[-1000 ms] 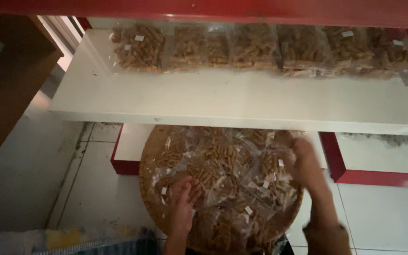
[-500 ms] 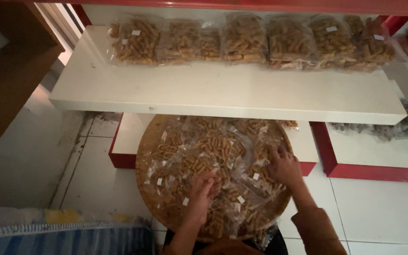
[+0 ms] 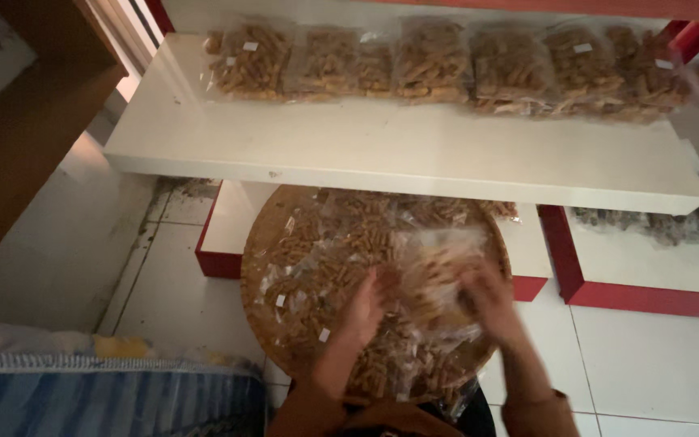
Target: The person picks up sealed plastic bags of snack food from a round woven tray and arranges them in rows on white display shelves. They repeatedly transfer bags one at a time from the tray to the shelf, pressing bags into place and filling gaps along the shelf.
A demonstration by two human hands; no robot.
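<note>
A round woven tray (image 3: 262,243) sits below me, piled with several clear bags of brown stick snacks. My left hand (image 3: 364,309) and my right hand (image 3: 491,298) hold one clear snack bag (image 3: 434,267) between them, raised a little above the pile. The left hand grips the bag's left side and the right hand its right side. The picture is blurred, so the finger positions are hard to make out.
A white shelf (image 3: 398,158) runs across above the tray, with a row of filled snack bags (image 3: 438,61) along its back. Lower white shelves with red edges (image 3: 576,279) stand behind the tray. A blue striped cloth (image 3: 99,396) lies at the lower left on the tiled floor.
Both hands came together over the middle of the tray and lifted one bag off the pile. The camera view dropped and moved slightly left.
</note>
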